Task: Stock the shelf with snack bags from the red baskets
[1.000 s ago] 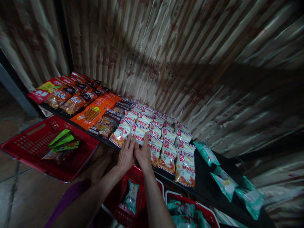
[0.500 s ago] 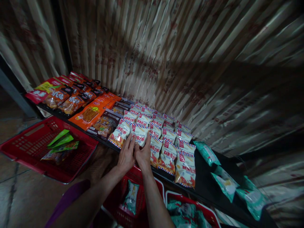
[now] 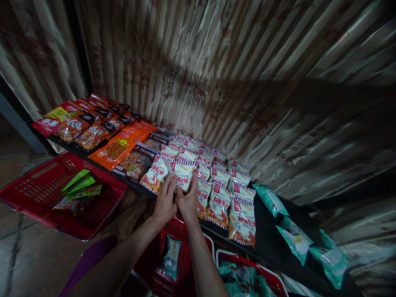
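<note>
White and shiny, one snack bag with red writing lies at the front of the black shelf, between two hands. The left hand has its fingers bent along the bag's left side. The right hand has slid its fingers a little, to the bag's right edge, so the bag is now cupped on both sides. I can't tell if either hand grips it tight. Five white bags make the front row, counting this one; those behind overlap too much to count. Three teal bags lie loose to the right. Three red baskets sit below: one teal bag in the middle, a teal pile on the right, and green packets on the left.
</note>
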`<state>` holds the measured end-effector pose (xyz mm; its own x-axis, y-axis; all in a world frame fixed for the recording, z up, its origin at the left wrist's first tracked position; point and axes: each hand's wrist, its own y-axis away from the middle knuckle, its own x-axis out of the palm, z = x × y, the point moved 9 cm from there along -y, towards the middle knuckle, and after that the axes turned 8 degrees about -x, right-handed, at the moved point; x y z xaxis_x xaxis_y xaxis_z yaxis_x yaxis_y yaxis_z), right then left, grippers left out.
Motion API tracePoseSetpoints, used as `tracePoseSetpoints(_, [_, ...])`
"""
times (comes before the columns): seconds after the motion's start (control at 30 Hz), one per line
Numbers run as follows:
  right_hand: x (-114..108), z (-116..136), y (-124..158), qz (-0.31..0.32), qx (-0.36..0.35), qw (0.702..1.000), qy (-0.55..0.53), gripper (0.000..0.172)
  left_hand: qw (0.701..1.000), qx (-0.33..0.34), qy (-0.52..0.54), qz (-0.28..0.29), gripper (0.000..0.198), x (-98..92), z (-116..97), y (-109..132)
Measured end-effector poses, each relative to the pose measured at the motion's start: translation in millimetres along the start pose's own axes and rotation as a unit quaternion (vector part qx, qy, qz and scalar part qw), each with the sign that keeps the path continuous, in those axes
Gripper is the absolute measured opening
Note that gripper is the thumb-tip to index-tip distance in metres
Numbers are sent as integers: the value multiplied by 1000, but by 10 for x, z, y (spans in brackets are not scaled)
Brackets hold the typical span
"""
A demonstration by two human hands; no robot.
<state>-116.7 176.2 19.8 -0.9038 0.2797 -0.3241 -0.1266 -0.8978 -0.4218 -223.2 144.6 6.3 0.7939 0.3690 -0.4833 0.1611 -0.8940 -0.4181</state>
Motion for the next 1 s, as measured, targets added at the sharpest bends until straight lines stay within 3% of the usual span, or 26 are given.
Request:
tracePoseSetpoints(0.53, [52,126,4,-10,-68,991,117,66,998,-29,-53,9,47,155,173,-91])
tracePoseSetpoints(0.73, [87,161,41,-7,-67,990,125,62,998,-20,-56,-7,46,59,128,-81])
tracePoseSetpoints(1.0, [110,53,70,-12,-53,991,122,60,997,-37,-50,39,49,146,186,-85])
